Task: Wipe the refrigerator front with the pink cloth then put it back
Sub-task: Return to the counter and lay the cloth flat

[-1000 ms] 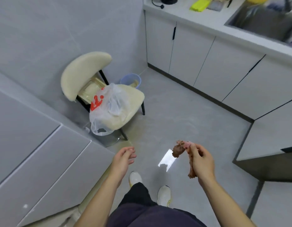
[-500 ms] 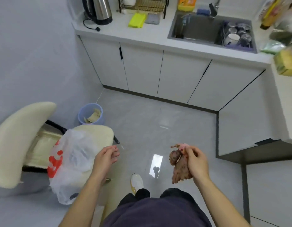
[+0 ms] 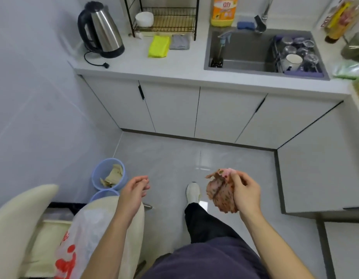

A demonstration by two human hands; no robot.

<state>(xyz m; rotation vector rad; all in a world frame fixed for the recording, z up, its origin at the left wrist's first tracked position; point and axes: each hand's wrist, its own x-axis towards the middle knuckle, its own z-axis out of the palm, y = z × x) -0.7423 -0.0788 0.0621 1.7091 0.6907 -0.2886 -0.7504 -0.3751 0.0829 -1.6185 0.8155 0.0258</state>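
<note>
With the pink cloth (image 3: 220, 193) bunched in the curled right hand (image 3: 245, 193) above the floor and the left hand (image 3: 134, 189) loosely curled and empty, this looks like the put-back step, calling for a carry to the tabletop (image 3: 174, 67) ahead.

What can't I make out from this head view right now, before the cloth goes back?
- Refrigerator: outside the head view's frame.
- Pink cloth: bunched in the right hand; the fingers cover its right side.
- Left hand: fingers loosely curled, palm side hidden.
- Bags at the right edge: blurred and cut off.
</note>
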